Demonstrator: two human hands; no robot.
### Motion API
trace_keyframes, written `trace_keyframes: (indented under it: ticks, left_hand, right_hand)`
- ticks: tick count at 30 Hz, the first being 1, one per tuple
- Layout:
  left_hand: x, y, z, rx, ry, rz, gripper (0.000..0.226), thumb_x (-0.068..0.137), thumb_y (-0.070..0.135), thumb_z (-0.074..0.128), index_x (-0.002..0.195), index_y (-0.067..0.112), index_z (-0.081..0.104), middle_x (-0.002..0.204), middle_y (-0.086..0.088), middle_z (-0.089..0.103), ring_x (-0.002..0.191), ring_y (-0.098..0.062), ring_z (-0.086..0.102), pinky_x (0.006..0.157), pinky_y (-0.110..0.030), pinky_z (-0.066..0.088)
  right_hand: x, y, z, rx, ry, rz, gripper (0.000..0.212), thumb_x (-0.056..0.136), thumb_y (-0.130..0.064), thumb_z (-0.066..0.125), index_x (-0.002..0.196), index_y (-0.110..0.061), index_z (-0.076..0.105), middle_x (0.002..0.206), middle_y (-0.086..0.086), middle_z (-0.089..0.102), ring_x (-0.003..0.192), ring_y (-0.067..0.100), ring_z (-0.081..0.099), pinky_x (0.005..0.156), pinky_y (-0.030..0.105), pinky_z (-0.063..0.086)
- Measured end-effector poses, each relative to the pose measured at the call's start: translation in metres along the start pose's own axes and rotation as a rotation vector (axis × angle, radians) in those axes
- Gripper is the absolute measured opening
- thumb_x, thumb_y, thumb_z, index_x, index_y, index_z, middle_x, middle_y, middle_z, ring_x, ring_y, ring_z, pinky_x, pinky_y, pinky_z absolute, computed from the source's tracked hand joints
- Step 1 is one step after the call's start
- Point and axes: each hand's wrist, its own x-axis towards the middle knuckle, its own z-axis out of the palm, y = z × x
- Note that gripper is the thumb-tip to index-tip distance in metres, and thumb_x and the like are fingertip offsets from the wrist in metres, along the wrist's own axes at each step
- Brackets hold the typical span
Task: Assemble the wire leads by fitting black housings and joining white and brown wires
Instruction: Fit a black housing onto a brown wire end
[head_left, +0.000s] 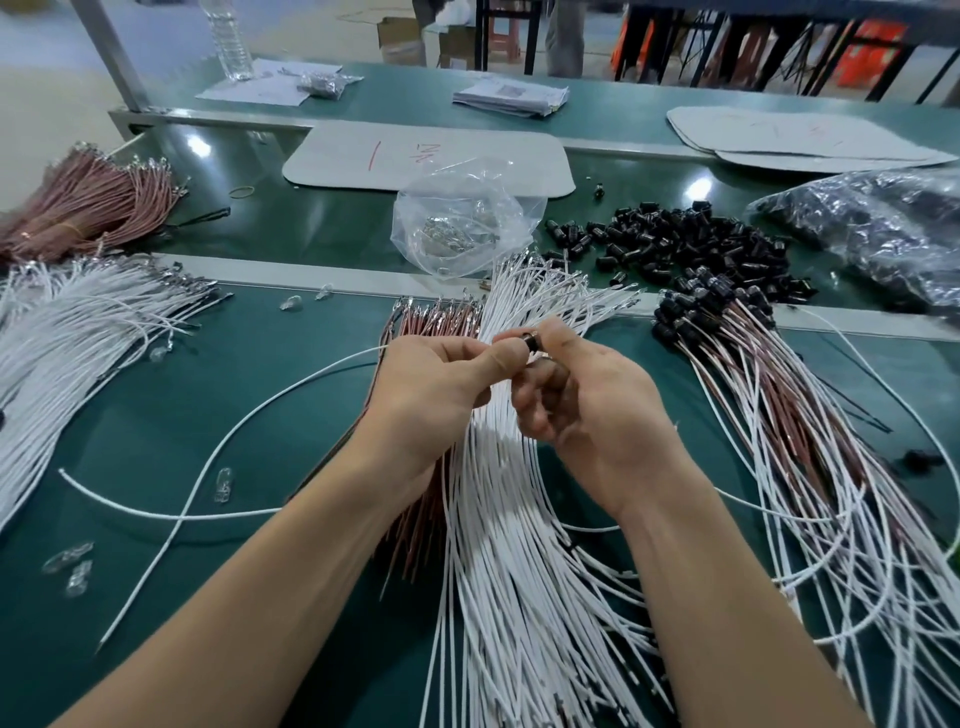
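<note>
– Both busy?
– Yes: my left hand (441, 384) is pinching a white wire (311, 375), my right hand (587, 410) is pinching a black housing (532, 344), fingertips meeting above the white bundle (519, 571).
– Beyond?
– Loose housings (675, 244) are lying on the worktop (156, 415).

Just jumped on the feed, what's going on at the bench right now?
A person is working bare-handed over a green bench. The right hand pinches a small black housing, and the left hand meets it, holding a white wire that loops off to the left. Bundles of white wires and brown wires lie beneath the hands. Loose housings are piled behind, and leads already fitted with housings lie to the right.
</note>
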Motion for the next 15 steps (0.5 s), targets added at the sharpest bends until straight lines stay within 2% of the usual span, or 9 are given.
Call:
trace_keyframes:
  ticks: [2,4,7,9,11,15]
  left_hand:
    - [-0.0001,0.0001,-0.0027,-0.016,0.019,0.025,0.039,0.065,0.048,0.083,0.064,0.011,0.071,0.046,0.008,0.045,0.041,-0.003,0.034,0.043,-0.009,0.031]
    - [0.0,-0.0011,-0.0044,0.017,0.016,0.035,0.04,0.065,0.052,0.083,0.059,0.015,0.068,0.05,0.003,0.043,0.043,-0.005,0.032,0.045,-0.012,0.03]
    - [0.0008,-0.0028,-0.0042,0.046,0.002,0.026,0.031,0.084,0.024,0.082,0.059,0.012,0.067,0.047,0.003,0.041,0.041,-0.006,0.028,0.043,-0.013,0.027]
    - [0.0011,-0.0014,-0.0051,0.015,-0.008,0.009,0.029,0.085,0.011,0.079,0.061,0.009,0.065,0.043,0.007,0.038,0.038,-0.004,0.027,0.04,-0.011,0.026]
    - [0.001,0.0008,-0.0059,-0.027,-0.012,-0.002,0.03,0.085,0.008,0.077,0.059,0.008,0.063,0.042,0.008,0.038,0.037,-0.003,0.027,0.039,-0.011,0.025]
    - [0.0007,0.0018,-0.0048,-0.075,0.003,-0.001,0.038,0.086,0.015,0.076,0.051,0.015,0.063,0.043,0.005,0.041,0.038,-0.004,0.03,0.039,-0.013,0.026]
  right_hand:
    - [-0.0008,0.0012,-0.0008,-0.028,-0.076,0.002,0.022,0.098,-0.012,0.058,0.096,-0.013,0.08,0.064,0.005,0.06,0.055,0.014,0.052,0.048,0.023,0.036]
    - [0.0002,0.0033,-0.0007,-0.009,-0.088,0.005,0.03,0.099,-0.002,0.053,0.091,-0.013,0.079,0.064,0.007,0.059,0.054,0.014,0.05,0.046,0.021,0.033]
    - [0.0038,0.0054,0.0009,-0.053,-0.072,-0.047,0.042,0.103,0.0,0.047,0.084,-0.016,0.08,0.06,0.006,0.054,0.053,0.012,0.042,0.045,0.02,0.027]
    - [0.0047,0.0061,0.0009,-0.069,-0.092,-0.079,0.042,0.103,0.0,0.048,0.086,-0.018,0.082,0.06,0.004,0.053,0.053,0.01,0.043,0.046,0.019,0.027]
    - [0.0046,0.0074,-0.0011,-0.068,-0.123,-0.091,0.04,0.102,-0.001,0.05,0.089,-0.019,0.082,0.065,0.004,0.055,0.057,0.009,0.045,0.048,0.019,0.028]
    - [0.0035,0.0075,-0.0017,-0.022,-0.194,-0.095,0.03,0.099,-0.003,0.058,0.09,-0.021,0.081,0.073,0.003,0.059,0.06,0.009,0.052,0.054,0.02,0.033]
